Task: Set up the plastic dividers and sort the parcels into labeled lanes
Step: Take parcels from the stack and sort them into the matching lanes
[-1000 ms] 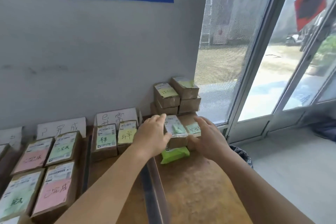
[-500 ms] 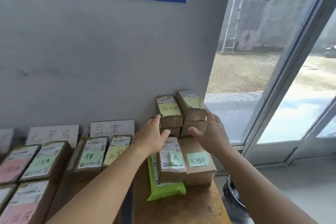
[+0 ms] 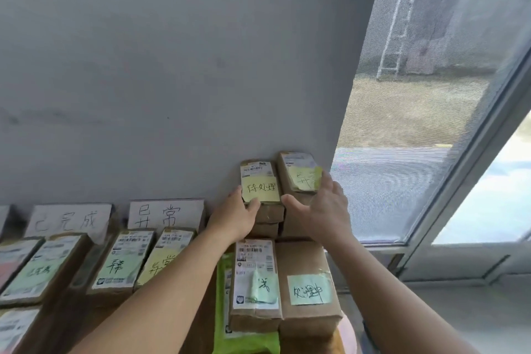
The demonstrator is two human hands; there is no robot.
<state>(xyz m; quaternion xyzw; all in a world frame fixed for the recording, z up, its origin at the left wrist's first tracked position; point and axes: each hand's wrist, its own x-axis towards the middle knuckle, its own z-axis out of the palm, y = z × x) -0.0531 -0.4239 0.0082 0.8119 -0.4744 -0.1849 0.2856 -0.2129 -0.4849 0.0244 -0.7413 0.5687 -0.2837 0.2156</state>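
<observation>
Against the wall stands a stack of brown parcels. The upper left parcel (image 3: 260, 178) carries a yellow note, and the upper right parcel (image 3: 298, 169) a pale green one. My left hand (image 3: 234, 217) grips the upper left parcel at its near left corner, thumb on the note's edge. My right hand (image 3: 323, 210) lies with straight fingers along the right side of the upper right parcel, thumb spread in front of it. Closer to me lie two more parcels side by side, one with a shipping label (image 3: 255, 282) and one with a green note (image 3: 309, 264).
A green mailer bag (image 3: 222, 296) lies under the near parcels. To the left, white lane cards (image 3: 165, 214) (image 3: 69, 221) lean on the wall with labelled parcels (image 3: 123, 264) (image 3: 163, 261) (image 3: 40, 267) in front of them. A glass door (image 3: 431, 123) is at the right.
Both hands have moved from the near parcels up to the stack at the wall and now touch its top two parcels. The view has come closer to the stack.
</observation>
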